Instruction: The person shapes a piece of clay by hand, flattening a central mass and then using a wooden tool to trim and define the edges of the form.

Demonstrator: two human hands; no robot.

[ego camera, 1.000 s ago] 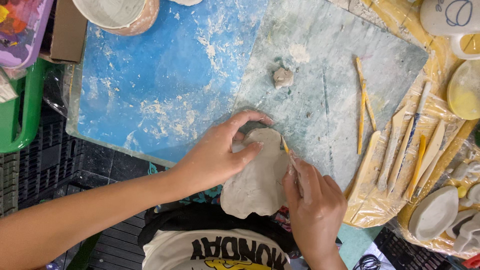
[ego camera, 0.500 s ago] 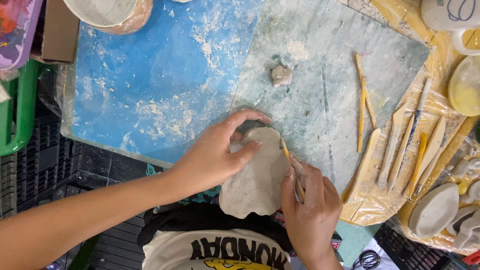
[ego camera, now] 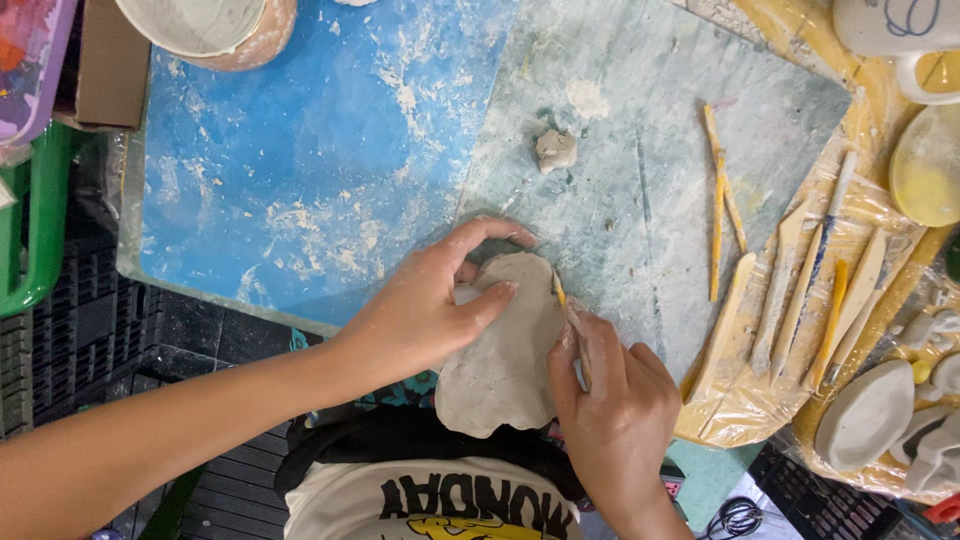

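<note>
Clay-dusted blue mat [ego camera: 300, 150] over dark crates [ego camera: 70, 330]

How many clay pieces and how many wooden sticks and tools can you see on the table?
Clay pieces: 2, the flat slab under the left hand and a small lump.
Thin sticks on the mat: 2.
Stick in the right hand: 1.
Tools on the plastic sheet: about 6.
Total: about 11.
</note>
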